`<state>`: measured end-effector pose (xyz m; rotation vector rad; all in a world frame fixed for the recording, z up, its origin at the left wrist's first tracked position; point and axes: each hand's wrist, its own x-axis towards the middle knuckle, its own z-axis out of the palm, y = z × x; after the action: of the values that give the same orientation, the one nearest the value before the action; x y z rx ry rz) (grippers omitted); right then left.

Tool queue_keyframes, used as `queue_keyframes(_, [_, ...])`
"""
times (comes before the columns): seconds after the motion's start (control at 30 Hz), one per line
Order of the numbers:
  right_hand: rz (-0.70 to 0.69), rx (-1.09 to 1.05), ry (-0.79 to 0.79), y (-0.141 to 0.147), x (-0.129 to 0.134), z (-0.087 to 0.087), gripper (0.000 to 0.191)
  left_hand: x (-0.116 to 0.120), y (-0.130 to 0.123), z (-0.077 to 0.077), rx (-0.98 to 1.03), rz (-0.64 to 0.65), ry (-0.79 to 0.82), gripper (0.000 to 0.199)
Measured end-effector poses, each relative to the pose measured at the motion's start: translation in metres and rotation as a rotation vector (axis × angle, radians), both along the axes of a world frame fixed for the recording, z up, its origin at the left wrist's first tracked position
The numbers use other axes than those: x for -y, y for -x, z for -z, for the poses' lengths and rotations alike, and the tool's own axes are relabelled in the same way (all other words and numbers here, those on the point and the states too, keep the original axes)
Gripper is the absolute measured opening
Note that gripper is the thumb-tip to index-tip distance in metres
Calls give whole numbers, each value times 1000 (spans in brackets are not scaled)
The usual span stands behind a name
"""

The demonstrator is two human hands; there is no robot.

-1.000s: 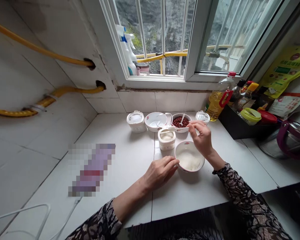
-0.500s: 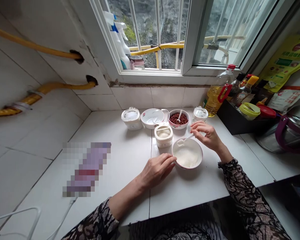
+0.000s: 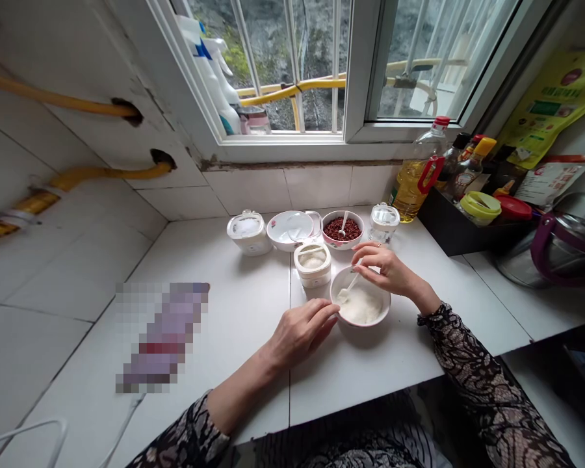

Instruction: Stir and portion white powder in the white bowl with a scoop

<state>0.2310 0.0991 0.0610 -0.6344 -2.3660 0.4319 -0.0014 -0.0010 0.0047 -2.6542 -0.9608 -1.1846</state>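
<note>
A round bowl (image 3: 384, 311) with white powder or fine grains in it stands on the white tiled counter. My right hand (image 3: 386, 270) pinches the handle of a small white spoon (image 3: 353, 284), whose tip rests in the white powder. At the bowl's left rim, my left hand (image 3: 308, 328) grips the edge between thumb and fingers; the thumb is partly hidden. Just behind the bowl sits an open white jar (image 3: 313, 275) with pale contents. Farther back, a bowl of dark red beans (image 3: 341, 229) has another white spoon in it.
Along the back are a lidded white jar (image 3: 251, 242), a shallow bowl (image 3: 287, 244) and a clear-lidded jar (image 3: 384, 224). An oil bottle (image 3: 412, 182) and a black box (image 3: 443, 224) of condiments stand right, beside a steel pot (image 3: 521, 260). A blurred purple object (image 3: 168, 335) lies left.
My right hand has moved left and lowered the spoon from the bowl's upper side into the powder. My left hand stays at the rim. The whole view has shifted slightly.
</note>
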Motion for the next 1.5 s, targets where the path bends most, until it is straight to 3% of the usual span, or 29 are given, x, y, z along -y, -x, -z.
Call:
queue_keyframes(0.2, [88,-76,125,-4,-3,-1,25,0,0,1,1,-6,-9,16])
queue_keyframes(0.43, [212,-179,388,-7,-6,0,40,0,-1,1,-9,-15,-6,17])
queue_keyframes(0.63, [333,-389,585,-5,-17,6,51,-1,-2,0,7,-6,-19,17])
queue_keyframes(0.73, [416,-474,451,9,-12,3,51,-1,-2,0,3,-4,-21,17])
queue_keyframes(0.87, [477,-448,50,31,2,-6,37,-1,-2,-1,-3,-6,-21,19])
queue_keyframes(0.97, [389,-270,-324,42,10,-9,26,-1,-3,-2,0,-11,-25,19])
queue_keyframes(1.03, [324,-160,-445,45,12,-10,23,-1,-3,-2,1,-15,-28,19])
queue_keyframes(1.13, [349,-164,-441,41,12,-13,22,-1,-3,-2,3,-13,-29,19])
queue_keyframes(1.3, [400,-284,-242,17,6,-21,28,-1,-2,0,5,-6,-21,17])
queue_keyframes(1.4, [252,-192,-96,-1,0,-21,29,0,-1,1,1,-6,-10,16])
queue_keyframes(1.5, [157,-24,-93,-8,-2,-14,26,0,-1,1,2,-6,3,16])
